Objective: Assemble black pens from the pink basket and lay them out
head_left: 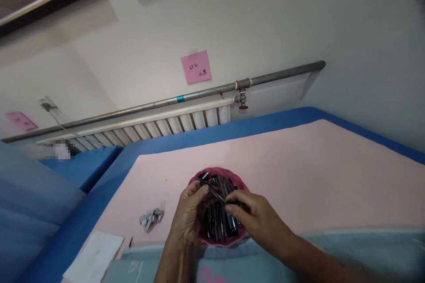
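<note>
A dark, slender pen-like stick (217, 195) slants between my two hands, over a round pink basket (223, 244). My left hand (189, 212) is closed, pinching its upper left end between thumb and fingers. At the lower right end, my right hand (252, 212) grips it between thumb and forefinger. Many similar black, glossy sticks (219, 225) fill the basket under my hands, some with dark caps or tubes. The ends of the held stick are partly hidden by my fingers.
The basket stands on a pink sheet (299, 168) over a blue surface (212, 135). To the left lie crumpled paper (151, 219), a white sheet (94, 256) and a small dark sliver (130, 242). Blue-green cloth (348, 247) runs along the near edge; a radiator (166, 126) lines the wall.
</note>
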Demonstrator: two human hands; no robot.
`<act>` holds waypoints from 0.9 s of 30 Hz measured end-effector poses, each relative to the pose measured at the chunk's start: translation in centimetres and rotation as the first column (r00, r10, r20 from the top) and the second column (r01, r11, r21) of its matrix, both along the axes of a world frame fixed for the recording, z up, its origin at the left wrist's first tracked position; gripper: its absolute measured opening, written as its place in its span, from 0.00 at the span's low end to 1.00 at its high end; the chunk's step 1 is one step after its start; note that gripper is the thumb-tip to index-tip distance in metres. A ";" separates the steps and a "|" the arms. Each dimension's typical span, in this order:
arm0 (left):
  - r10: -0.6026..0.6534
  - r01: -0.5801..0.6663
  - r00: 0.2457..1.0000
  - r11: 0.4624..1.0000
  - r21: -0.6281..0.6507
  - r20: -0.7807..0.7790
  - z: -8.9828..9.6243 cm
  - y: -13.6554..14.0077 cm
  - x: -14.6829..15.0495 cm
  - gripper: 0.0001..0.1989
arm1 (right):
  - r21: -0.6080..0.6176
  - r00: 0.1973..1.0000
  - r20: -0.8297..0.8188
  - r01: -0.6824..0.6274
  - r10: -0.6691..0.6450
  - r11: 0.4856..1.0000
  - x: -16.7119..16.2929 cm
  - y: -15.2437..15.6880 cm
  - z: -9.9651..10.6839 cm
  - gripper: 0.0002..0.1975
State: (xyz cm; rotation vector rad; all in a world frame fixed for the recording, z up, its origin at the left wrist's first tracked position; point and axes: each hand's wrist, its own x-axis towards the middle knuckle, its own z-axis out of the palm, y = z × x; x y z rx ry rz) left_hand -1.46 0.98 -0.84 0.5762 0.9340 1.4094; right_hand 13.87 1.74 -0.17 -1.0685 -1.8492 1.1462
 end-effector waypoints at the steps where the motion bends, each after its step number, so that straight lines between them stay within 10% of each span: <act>1: 0.004 -0.004 1.000 1.000 -0.001 -0.004 0.1 0.0 0.0 0.10 | -0.009 1.000 -0.005 -0.005 0.005 1.000 0.0 0.1 0.1 0.06; 8: 0.263 -0.252 0.910 0.965 0.077 -0.322 -0.4 0.4 -1.7 0.15 | -0.014 0.985 -0.131 0.110 -0.110 0.994 1.3 2.2 -0.1 0.10; 13: 0.331 -0.145 0.465 0.944 0.298 -0.821 -1.1 0.5 -2.7 0.09 | -0.017 0.980 -0.117 0.163 -0.164 0.986 2.1 3.0 -0.7 0.10; 20: 0.318 0.098 -0.003 0.944 0.316 -0.948 -1.7 0.3 -2.0 0.13 | 0.020 0.984 -0.095 0.156 -0.154 0.988 2.0 3.1 -0.9 0.10; 27: 0.307 0.121 0.014 0.944 0.307 -0.951 -2.0 0.2 -1.8 0.14 | 0.020 0.986 -0.085 0.144 -0.142 0.989 2.0 2.9 -0.8 0.10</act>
